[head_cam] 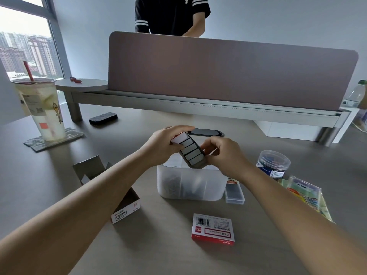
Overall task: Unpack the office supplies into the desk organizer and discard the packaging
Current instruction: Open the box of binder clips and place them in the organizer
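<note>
Above the frosted desk organizer (190, 185), both hands hold an open staple box (189, 150) tilted over it — the left hand (165, 144) grips its upper end, the right hand (223, 154) pinches the lower end. Near the desk's front edge lies a sealed red staple box (213, 229) — an emptied carton (123, 205) sits under the left forearm.

Soft window (25, 36) daylight, faint shadows, wide-angle edge distortion

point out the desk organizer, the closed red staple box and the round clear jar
desk organizer (190, 187), head view, on its frosted front wall
closed red staple box (213, 228), head view, on the middle of its top face
round clear jar (272, 163), head view, on its side below the lid
</note>
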{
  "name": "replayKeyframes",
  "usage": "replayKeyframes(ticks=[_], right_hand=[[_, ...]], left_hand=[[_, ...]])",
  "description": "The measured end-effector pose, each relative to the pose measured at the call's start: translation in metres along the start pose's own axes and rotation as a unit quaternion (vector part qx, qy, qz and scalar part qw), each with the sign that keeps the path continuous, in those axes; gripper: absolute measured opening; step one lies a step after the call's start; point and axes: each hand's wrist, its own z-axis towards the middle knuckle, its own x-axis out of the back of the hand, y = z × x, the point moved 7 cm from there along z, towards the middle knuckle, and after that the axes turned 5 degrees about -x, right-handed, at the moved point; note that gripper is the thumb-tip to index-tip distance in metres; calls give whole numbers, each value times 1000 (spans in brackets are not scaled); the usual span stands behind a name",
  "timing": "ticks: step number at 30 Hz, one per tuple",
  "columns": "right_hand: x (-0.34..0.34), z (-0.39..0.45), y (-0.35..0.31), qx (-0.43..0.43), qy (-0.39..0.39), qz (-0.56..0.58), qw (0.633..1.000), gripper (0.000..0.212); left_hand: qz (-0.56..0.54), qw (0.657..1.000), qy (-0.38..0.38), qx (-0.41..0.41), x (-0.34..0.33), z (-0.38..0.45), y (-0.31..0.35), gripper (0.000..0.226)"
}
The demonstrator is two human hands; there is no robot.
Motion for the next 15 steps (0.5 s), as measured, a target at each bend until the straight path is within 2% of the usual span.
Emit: replayKeyframes(ticks=[9, 15], right_hand=[[-2, 2, 2, 1, -8, -15, 1000, 21], [-3, 2, 2, 6, -19, -6, 1000, 21]], left_hand=[[46, 998, 18, -32, 3, 1, 7, 52], [28, 1000, 7, -12, 1, 0, 3, 56]])
